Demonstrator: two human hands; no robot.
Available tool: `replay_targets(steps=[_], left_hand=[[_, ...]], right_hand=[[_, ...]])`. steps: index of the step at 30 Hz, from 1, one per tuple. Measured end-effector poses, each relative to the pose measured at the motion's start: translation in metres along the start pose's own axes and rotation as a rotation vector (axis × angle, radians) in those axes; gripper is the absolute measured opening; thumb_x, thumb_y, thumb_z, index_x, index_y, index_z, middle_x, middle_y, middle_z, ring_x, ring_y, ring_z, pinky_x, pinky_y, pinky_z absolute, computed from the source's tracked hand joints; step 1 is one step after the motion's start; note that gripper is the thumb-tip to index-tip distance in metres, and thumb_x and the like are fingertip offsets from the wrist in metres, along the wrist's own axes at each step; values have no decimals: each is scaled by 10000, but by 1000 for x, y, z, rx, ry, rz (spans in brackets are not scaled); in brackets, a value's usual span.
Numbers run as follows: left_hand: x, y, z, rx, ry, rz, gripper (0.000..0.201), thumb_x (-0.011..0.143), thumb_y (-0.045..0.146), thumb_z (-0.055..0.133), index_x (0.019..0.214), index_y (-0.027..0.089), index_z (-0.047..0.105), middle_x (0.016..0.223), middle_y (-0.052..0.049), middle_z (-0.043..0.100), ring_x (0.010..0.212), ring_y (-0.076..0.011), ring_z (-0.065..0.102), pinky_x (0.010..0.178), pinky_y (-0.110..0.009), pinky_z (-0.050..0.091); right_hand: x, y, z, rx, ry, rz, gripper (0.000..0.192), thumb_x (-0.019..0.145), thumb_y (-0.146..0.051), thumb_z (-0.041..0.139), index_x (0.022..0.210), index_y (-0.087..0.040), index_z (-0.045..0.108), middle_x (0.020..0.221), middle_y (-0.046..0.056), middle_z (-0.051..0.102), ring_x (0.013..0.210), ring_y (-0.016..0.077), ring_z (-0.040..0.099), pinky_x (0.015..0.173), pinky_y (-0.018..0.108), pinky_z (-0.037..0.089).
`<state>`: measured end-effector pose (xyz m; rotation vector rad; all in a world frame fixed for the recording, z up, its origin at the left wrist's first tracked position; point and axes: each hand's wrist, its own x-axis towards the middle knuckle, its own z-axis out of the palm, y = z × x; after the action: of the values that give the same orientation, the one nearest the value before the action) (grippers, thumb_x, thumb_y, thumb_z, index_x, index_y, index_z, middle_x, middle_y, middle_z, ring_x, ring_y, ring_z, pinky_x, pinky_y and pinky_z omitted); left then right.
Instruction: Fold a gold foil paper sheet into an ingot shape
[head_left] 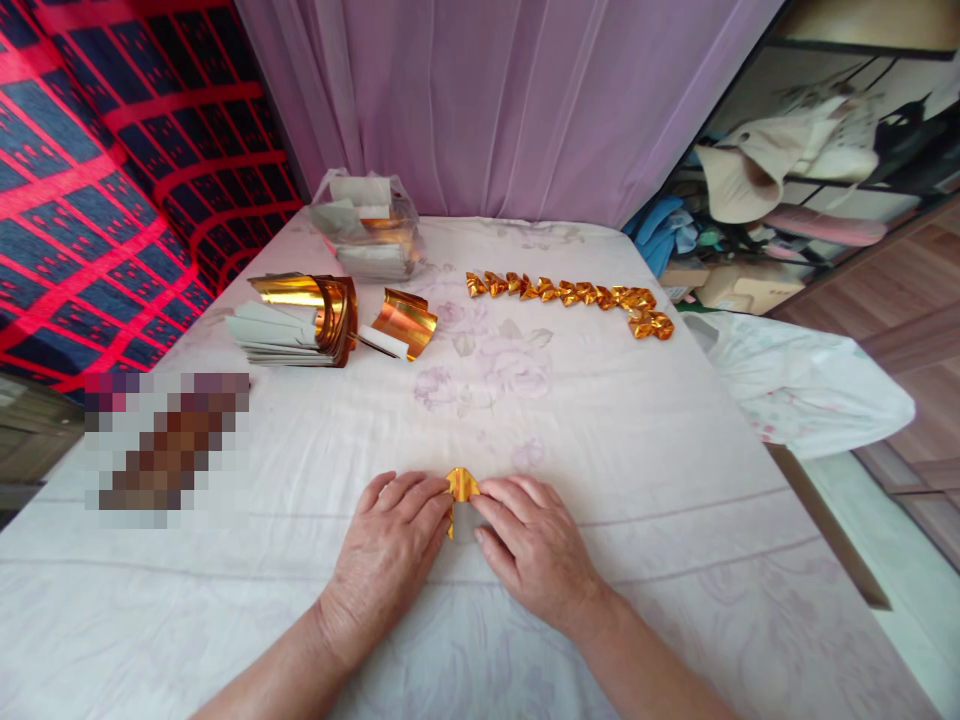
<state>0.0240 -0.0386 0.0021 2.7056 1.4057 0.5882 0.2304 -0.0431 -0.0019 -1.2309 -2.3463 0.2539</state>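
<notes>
Gold foil paper piece (462, 487), pinched flat on white tablecloth (600, 420) between left hand (390, 550) and right hand (529, 545) fingertips.

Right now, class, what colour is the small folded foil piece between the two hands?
Shiny gold, with a silvery-white underside, seen in the head view: small folded foil piece.

Bare cloth (600, 420) between hands, foil stacks (296, 320)
</notes>
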Motion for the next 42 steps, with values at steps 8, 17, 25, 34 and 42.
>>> replay_targets(steps=[8,17,25,34,42], left_hand=[[-2,0,2,49,-2,8,264,974,210,466,1157,227,656,1130,-36,708,1069,-238,601,986,-457,391],[-6,5,3,137,-9,18,310,957,154,446,1173,232,654,1154,-39,693,1103,-261,582,1008,-487,379],[-6,14,3,203,-38,40,344,930,92,420,1183,162,642,1153,-79,678,1068,-246,577,986,-446,418],[-9,18,2,199,-28,26,340,933,102,442,1222,137,618,1240,-81,656,1129,-266,557,986,-460,393],[-12,20,-1,208,-66,15,396,919,120,455,1278,215,593,1293,-53,634,1175,-268,544,988,-473,392]], right_hand=[[3,1,3,-25,-25,16,254,920,-212,546,1154,-168,633,1101,65,668,958,221,556,836,386,444],[13,2,0,-87,-52,-10,172,917,-178,547,1037,-186,669,961,48,681,856,197,557,757,353,407],[22,11,0,-30,-6,-110,195,932,-169,501,968,-196,691,963,53,694,895,191,579,801,346,444],[22,15,2,-41,6,-122,220,949,-196,485,1041,-206,684,1027,50,721,953,205,601,851,371,467],[24,20,0,-1,-26,-150,192,946,-187,506,1022,-198,682,1057,36,717,975,207,584,857,380,446]])
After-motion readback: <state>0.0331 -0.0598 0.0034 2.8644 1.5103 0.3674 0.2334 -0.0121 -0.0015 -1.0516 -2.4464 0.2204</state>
